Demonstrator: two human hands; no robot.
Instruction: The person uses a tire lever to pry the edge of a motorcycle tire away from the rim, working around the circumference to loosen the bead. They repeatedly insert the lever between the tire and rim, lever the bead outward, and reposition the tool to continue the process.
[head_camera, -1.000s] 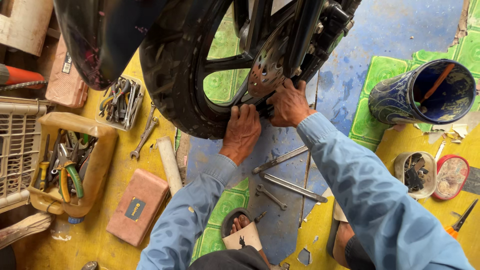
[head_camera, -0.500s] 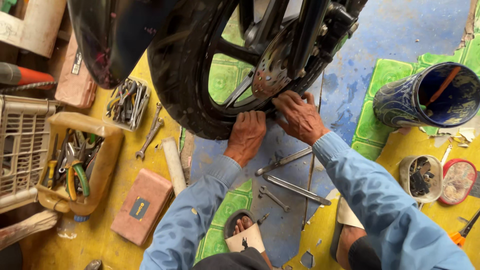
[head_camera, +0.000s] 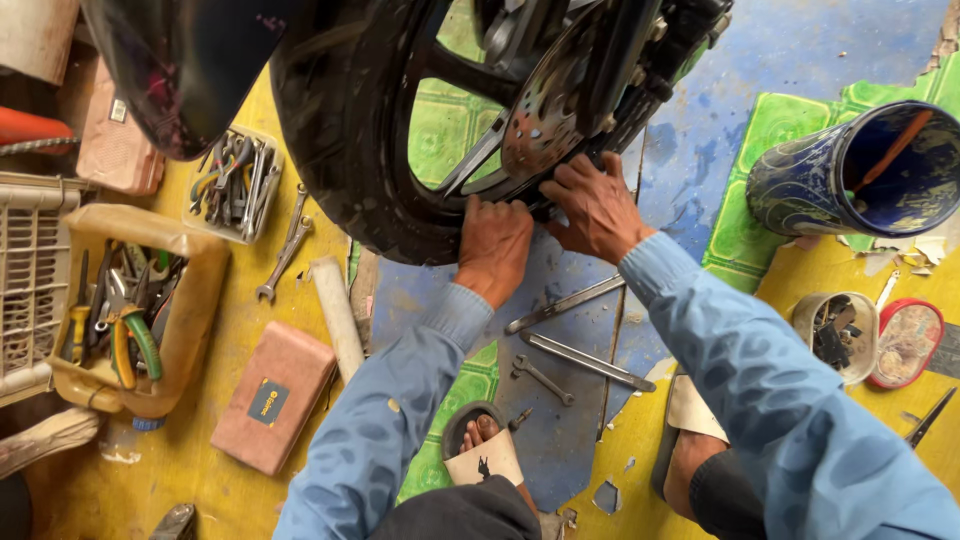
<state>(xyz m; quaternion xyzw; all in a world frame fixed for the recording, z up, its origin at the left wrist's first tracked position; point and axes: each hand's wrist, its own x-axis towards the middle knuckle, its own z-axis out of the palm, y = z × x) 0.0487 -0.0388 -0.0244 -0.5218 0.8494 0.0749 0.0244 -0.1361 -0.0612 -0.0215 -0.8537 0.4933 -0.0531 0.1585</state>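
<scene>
My left hand (head_camera: 492, 245) pressed the black rubber motorcycle tyre (head_camera: 340, 150), fingers flat. My right hand (head_camera: 597, 205) gripped beneath the perforated steel brake disc (head_camera: 545, 110); its fingers' hold I couldn't tell.

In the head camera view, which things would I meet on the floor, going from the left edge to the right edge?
White basket → tan tool tub → pink box → left hand → right hand → blue container → red lid.
</scene>
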